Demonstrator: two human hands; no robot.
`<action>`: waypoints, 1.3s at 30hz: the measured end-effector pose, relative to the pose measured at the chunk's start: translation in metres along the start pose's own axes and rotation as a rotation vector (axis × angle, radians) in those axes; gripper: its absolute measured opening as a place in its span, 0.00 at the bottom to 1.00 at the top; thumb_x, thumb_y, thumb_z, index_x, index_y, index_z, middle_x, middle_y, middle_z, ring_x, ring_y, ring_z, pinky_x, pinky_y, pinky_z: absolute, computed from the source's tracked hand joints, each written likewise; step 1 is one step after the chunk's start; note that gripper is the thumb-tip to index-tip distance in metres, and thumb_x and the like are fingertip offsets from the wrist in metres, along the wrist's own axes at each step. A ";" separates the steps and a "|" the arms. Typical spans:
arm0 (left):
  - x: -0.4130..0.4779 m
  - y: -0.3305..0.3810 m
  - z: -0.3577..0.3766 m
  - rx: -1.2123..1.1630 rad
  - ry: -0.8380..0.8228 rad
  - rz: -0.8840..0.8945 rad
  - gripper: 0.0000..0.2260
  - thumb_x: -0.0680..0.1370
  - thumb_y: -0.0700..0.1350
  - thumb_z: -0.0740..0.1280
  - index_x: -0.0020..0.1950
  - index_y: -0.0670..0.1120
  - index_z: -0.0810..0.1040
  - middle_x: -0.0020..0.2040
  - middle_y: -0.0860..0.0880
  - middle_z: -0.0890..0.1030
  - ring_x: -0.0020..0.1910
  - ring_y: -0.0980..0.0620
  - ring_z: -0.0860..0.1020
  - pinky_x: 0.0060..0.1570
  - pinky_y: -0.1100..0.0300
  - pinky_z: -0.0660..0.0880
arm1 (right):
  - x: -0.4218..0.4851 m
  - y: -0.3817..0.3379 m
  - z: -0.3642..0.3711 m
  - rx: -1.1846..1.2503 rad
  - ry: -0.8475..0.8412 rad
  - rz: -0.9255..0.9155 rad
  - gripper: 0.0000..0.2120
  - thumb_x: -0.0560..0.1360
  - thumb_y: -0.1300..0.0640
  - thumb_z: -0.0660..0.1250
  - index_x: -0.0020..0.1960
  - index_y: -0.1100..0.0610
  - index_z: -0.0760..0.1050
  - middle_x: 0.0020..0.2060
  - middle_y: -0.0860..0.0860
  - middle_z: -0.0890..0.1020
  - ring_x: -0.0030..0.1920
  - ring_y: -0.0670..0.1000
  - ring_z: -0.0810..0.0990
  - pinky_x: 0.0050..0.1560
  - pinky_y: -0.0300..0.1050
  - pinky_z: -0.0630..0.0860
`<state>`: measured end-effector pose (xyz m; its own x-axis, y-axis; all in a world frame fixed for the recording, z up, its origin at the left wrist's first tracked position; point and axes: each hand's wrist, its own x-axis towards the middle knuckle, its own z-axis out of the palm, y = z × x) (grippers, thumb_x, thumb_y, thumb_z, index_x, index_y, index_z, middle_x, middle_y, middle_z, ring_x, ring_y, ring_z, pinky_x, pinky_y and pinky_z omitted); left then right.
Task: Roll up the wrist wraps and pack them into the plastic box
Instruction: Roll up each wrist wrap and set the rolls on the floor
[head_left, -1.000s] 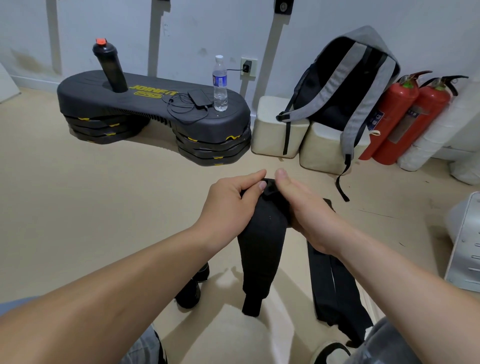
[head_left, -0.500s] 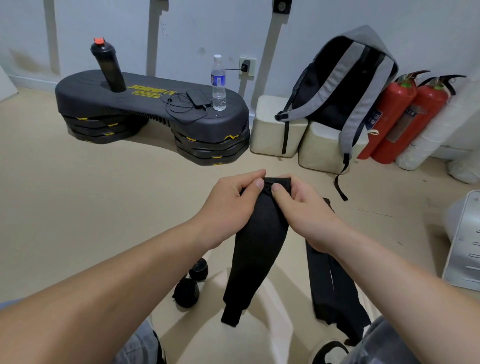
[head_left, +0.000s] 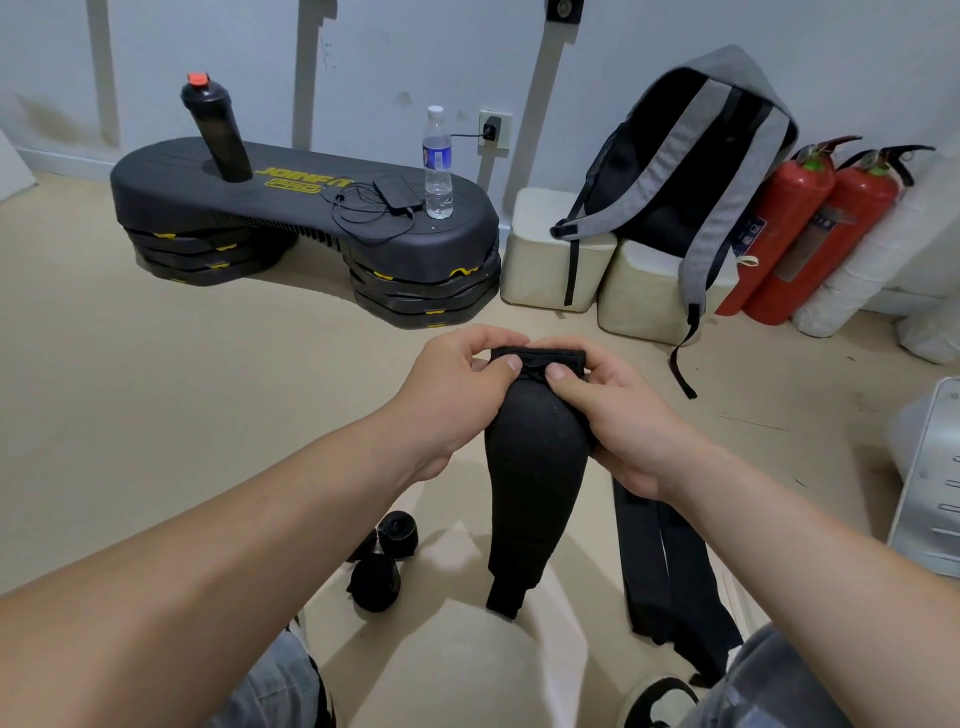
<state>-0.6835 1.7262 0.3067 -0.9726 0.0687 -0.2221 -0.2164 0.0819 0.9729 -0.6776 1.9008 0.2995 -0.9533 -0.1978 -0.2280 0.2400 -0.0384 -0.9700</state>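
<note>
L hand (head_left: 457, 400), R hand (head_left: 623, 423): fingers curled

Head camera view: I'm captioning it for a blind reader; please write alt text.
The left hand and right hand pinch the top end of a long black fabric wrist wrap hanging toward the beige floor. Two rolled black wraps lie left of it, flat black wraps right.
</note>
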 end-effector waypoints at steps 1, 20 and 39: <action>0.000 0.001 -0.001 -0.003 0.003 0.007 0.10 0.84 0.39 0.67 0.57 0.53 0.85 0.49 0.39 0.87 0.46 0.47 0.84 0.45 0.56 0.80 | 0.000 -0.001 0.001 0.034 -0.003 0.010 0.12 0.86 0.62 0.62 0.62 0.51 0.82 0.58 0.60 0.86 0.54 0.56 0.85 0.55 0.52 0.80; 0.001 0.002 0.001 -0.157 -0.043 -0.087 0.12 0.84 0.42 0.70 0.68 0.48 0.81 0.51 0.45 0.86 0.44 0.51 0.83 0.43 0.59 0.79 | -0.001 -0.010 0.001 0.217 -0.015 0.062 0.16 0.79 0.66 0.57 0.50 0.56 0.84 0.51 0.55 0.86 0.51 0.54 0.84 0.49 0.47 0.81; 0.000 -0.008 0.000 -0.063 -0.004 0.095 0.13 0.81 0.41 0.73 0.65 0.52 0.83 0.59 0.49 0.87 0.60 0.48 0.85 0.63 0.47 0.82 | 0.007 -0.001 -0.009 -0.024 0.073 0.016 0.07 0.83 0.65 0.67 0.57 0.56 0.81 0.52 0.63 0.85 0.51 0.58 0.85 0.57 0.58 0.82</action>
<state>-0.6816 1.7251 0.2993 -0.9886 0.0773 -0.1290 -0.1285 0.0117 0.9916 -0.6867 1.9085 0.2981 -0.9605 -0.1265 -0.2478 0.2513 -0.0124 -0.9678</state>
